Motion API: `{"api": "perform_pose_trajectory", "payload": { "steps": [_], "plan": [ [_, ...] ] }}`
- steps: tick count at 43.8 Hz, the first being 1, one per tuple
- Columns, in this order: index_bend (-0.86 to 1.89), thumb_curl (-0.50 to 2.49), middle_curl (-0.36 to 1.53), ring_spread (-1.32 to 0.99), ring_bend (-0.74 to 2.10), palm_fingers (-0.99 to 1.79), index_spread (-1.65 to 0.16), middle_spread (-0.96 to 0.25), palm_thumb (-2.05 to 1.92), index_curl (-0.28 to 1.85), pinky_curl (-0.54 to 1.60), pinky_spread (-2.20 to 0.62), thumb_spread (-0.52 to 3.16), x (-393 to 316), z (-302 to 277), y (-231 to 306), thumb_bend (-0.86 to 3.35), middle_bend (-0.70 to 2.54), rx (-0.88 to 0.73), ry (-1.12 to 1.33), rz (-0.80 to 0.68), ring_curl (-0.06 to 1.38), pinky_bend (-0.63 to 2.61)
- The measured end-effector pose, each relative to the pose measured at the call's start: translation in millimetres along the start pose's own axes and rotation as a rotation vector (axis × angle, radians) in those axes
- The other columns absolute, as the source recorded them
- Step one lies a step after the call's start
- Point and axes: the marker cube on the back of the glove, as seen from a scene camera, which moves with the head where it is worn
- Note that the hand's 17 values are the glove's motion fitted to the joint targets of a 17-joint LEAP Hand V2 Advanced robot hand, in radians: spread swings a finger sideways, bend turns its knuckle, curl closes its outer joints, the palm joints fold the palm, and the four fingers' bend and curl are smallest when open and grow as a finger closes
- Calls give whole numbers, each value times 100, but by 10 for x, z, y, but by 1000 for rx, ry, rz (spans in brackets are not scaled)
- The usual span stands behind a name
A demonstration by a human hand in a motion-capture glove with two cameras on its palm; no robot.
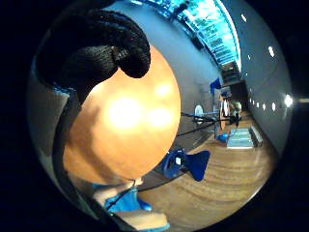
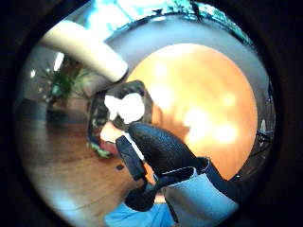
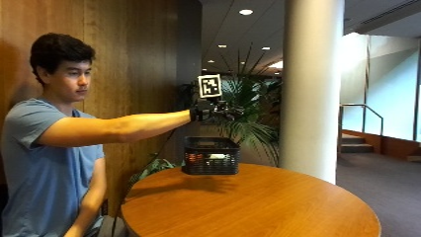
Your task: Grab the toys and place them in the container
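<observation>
While the hand (image 3: pixel 217 111) hangs above the basket (image 3: pixel 210 156), its fingers curl on nothing

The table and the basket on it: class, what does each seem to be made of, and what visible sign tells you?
Table: probably wood or wood veneer with a glossy finish; warm orange-brown top with bright light reflections.
Basket: likely black plastic; dark walls with an open grid pattern, contents showing through.
</observation>
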Motion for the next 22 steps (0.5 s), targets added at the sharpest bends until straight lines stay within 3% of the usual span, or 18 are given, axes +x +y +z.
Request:
{"api": "perform_pose_trajectory", "payload": {
  "steps": [9, 18, 22],
  "plan": [
    [8, 23, 38, 7, 45, -17, -28, 5, -12, 14, 37, 2, 105, 597, 212, 177, -9, 17, -48, -6, 65, 33, 133],
    [8, 21, 36, 8, 43, -17, -28, 4, -11, 14, 36, 2, 106, 681, 176, 249, -8, 16, -42, -131, 118, 32, 131],
    [8, 20, 35, 8, 42, -16, -28, 4, -11, 14, 35, 2, 106, 776, 201, 281, -8, 16, -50, -72, 152, 32, 131]
  ]
}}
